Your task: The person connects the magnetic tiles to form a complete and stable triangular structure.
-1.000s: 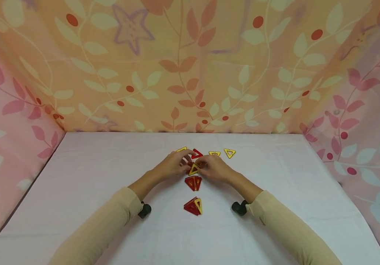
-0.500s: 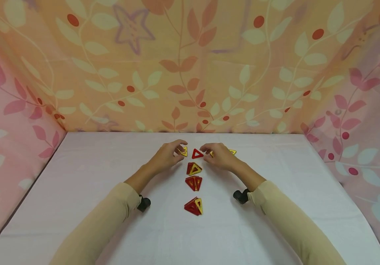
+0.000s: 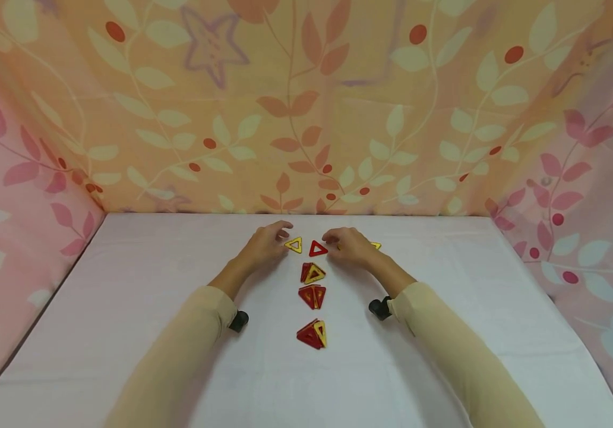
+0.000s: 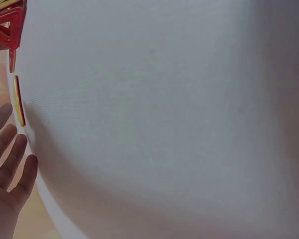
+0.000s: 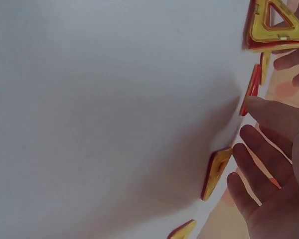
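Observation:
Triangular magnetic tiles, open in the middle, lie on a white cloth. My left hand (image 3: 266, 245) is just left of a flat yellow triangular tile (image 3: 299, 245), fingers spread in the left wrist view. A flat red triangular tile (image 3: 312, 249) lies beside that one. Close at its right edge is my right hand (image 3: 350, 245); in the right wrist view a digit overlaps the red tile (image 5: 248, 97) while the other fingers are loosely spread. A yellow tile (image 5: 217, 172) stands out below these fingers, mostly hidden by the hand in the head view.
Toward me, three small pyramids of red and yellow tiles stand in a line: the far one (image 3: 313, 273), the middle one (image 3: 312, 296) and the near one (image 3: 310, 337). Another yellow tile (image 3: 375, 245) shows past my right hand. A patterned curtain (image 3: 306, 119) rises behind the table.
Both hands have left the far pyramid and moved outward and back. The left hand has drawn off left from the yellow tile, which now points left. The right hand is beside the red tile.

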Demonstrator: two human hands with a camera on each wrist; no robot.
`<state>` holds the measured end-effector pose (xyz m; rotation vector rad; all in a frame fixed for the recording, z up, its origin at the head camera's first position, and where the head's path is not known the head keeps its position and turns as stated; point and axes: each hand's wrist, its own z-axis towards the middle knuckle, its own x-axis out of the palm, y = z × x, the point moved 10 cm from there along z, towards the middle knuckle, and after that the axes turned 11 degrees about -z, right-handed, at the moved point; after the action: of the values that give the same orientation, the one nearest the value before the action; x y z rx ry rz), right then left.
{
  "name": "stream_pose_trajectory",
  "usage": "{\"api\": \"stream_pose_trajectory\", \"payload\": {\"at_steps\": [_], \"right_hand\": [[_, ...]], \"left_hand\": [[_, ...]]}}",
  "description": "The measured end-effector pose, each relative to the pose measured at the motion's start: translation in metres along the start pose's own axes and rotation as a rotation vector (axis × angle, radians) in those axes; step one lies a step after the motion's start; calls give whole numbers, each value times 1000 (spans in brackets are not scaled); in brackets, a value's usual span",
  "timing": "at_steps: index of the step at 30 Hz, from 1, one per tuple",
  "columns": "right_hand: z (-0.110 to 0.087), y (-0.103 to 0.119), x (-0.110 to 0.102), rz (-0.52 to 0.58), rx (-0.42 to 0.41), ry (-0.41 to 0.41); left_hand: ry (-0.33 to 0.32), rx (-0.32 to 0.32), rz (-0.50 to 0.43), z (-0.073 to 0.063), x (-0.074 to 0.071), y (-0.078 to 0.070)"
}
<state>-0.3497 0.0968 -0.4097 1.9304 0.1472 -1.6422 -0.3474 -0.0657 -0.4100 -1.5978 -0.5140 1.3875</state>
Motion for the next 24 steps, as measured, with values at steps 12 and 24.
{"api": "stream_pose_trajectory", "payload": {"at_steps": [12,24], "right_hand": [[5,0,6,-7,18,-28],[11,2,6,-3,16,-44]], "left_hand": [[16,-59,-11,8,10,10],[17,-38,-3,12,15,6]]}}
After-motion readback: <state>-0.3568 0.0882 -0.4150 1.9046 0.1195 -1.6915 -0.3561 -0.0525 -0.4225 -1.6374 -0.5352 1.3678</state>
